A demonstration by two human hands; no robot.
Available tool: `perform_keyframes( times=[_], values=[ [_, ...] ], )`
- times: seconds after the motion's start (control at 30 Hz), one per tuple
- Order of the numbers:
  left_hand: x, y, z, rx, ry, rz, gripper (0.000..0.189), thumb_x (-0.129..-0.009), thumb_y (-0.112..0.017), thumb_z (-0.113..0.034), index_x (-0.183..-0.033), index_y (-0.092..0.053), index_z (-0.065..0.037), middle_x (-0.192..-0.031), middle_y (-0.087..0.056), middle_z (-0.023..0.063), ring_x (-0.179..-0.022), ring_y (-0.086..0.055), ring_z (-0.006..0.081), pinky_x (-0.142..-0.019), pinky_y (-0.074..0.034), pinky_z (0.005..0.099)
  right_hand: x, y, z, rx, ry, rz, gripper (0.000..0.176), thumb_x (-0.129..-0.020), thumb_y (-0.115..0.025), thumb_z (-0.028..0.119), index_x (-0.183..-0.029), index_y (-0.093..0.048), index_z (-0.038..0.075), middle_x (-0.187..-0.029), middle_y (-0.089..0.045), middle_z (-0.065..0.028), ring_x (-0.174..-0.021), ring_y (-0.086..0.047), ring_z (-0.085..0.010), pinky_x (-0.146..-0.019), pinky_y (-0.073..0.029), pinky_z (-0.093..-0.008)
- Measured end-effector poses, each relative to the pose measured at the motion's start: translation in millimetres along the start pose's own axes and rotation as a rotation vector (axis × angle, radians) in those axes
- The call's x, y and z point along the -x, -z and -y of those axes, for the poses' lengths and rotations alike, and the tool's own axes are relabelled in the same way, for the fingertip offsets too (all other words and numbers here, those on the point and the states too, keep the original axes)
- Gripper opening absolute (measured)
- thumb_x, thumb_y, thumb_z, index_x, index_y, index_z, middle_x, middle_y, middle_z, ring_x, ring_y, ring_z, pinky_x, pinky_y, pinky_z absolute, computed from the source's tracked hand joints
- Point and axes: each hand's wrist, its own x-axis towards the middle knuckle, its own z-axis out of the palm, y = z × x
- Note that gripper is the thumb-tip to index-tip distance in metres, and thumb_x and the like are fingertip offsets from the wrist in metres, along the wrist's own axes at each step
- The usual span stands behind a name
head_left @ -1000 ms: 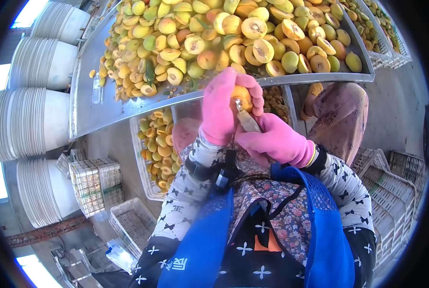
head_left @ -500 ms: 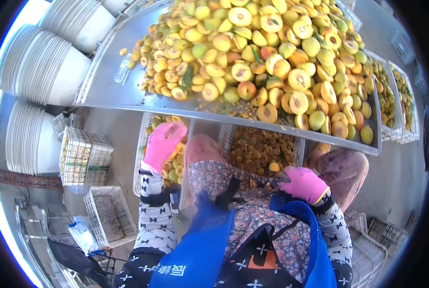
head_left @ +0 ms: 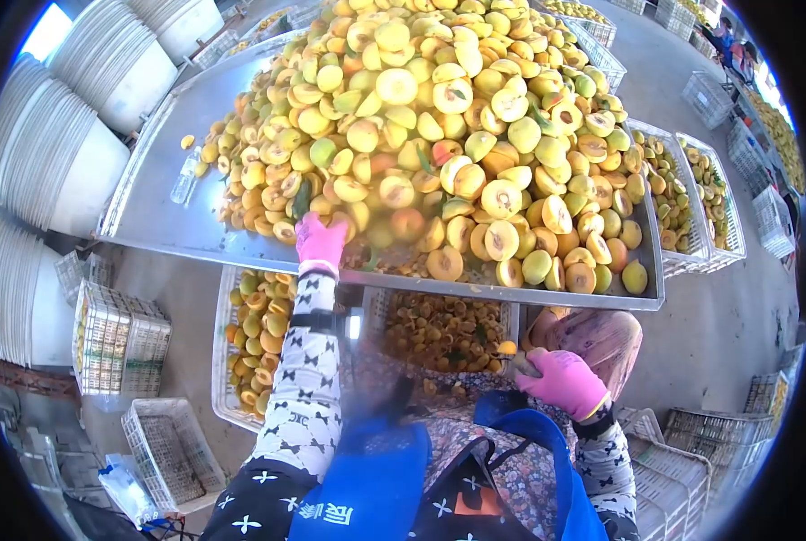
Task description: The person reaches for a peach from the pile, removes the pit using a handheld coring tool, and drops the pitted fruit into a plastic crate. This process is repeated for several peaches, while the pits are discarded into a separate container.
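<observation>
Cut yellow peaches (head_left: 394, 135) lie heaped on a metal tray table (head_left: 150, 212). In its pink glove, my left hand (head_left: 320, 243) is at the near edge of the heap, fingers curled round a peach half (head_left: 343, 225). My right hand (head_left: 565, 383), gloved in pink too, is closed low over my lap; a greyish end shows past its fingers, and I cannot tell what it is. Beside it is a crate of brown pits and scraps (head_left: 439, 334) with one small orange piece (head_left: 507, 348). Left of my knees, a white crate (head_left: 225, 397) holds peach halves (head_left: 263, 329).
Stacks of white tubs (head_left: 78, 153) stand at the left. A clear bottle (head_left: 184, 178) lies on the tray's left side. White crates stand on the floor at left (head_left: 173, 451) and lower right (head_left: 664, 478). Filled crates (head_left: 669, 194) adjoin the tray's right end.
My left hand has moved from above the left crate up and forward to the heap. My right hand has lowered slightly. The view has tilted up and shifted.
</observation>
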Motion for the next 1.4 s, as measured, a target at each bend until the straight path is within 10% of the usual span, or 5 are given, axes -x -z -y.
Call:
perform_keyframes(
  times=[0.2,0.63,0.87,1.07,1.4],
  values=[
    [5.2,6.7,-1.2,0.397,0.349,0.009,0.072,-0.073,-0.075,-0.043,-0.122,-0.053,0.006,-0.119,-0.059,0.0280,-0.112,-0.058,0.0411,-0.096,-0.046,0.0434,-19.6,-2.7,13.5,-0.043,0.091,-0.017,0.028,-0.087,-0.070,0.026,-0.103,-0.062,0.003,-0.086,-0.066,-0.0189,-0.085,-0.065,-0.0377,-0.072,-0.050,-0.0448],
    [15.7,17.4,-23.5,0.027,-0.036,0.491,0.062,-0.072,-0.078,-0.035,-0.117,-0.058,0.003,-0.116,-0.064,0.0232,-0.101,-0.066,0.0365,-0.090,-0.053,0.0422,-38.3,-31.5,34.5,-0.307,0.023,-0.025,0.035,-0.089,-0.068,0.028,-0.112,-0.061,0.003,-0.086,-0.066,-0.0218,-0.086,-0.065,-0.0417,-0.074,-0.052,-0.0442],
    [88.3,36.6,-85.1,1.648,0.223,0.826,0.041,-0.087,-0.060,-0.014,-0.125,-0.055,0.000,-0.117,-0.062,0.0180,-0.104,-0.062,0.0291,-0.088,-0.052,0.0438,-43.5,-19.1,78.3,-0.299,0.220,-0.287,0.038,-0.088,-0.071,0.027,-0.114,-0.060,0.002,-0.095,-0.067,-0.0207,-0.085,-0.066,-0.0402,-0.073,-0.052,-0.0428],
    [152.3,55.4,-139.1,1.782,0.168,0.949,0.043,-0.090,-0.056,-0.021,-0.127,-0.054,0.000,-0.115,-0.062,0.0169,-0.112,-0.058,0.0317,-0.098,-0.047,0.0463,-58.6,-18.5,92.6,-0.046,0.376,-0.670,0.038,-0.084,-0.073,0.025,-0.113,-0.061,0.005,-0.093,-0.069,-0.0174,-0.082,-0.068,-0.0371,-0.069,-0.054,-0.0434],
    [174.8,58.9,-146.4,0.956,-0.678,0.493,0.030,-0.096,-0.058,-0.007,-0.125,-0.055,0.002,-0.110,-0.063,0.0141,-0.102,-0.063,0.0246,-0.088,-0.056,0.0372,-54.1,-13.6,77.2,0.337,0.377,-0.609,0.035,-0.087,-0.067,0.026,-0.115,-0.055,0.007,-0.083,-0.063,-0.0091,-0.073,-0.065,-0.0276,-0.065,-0.049,-0.0408]
  ],
)
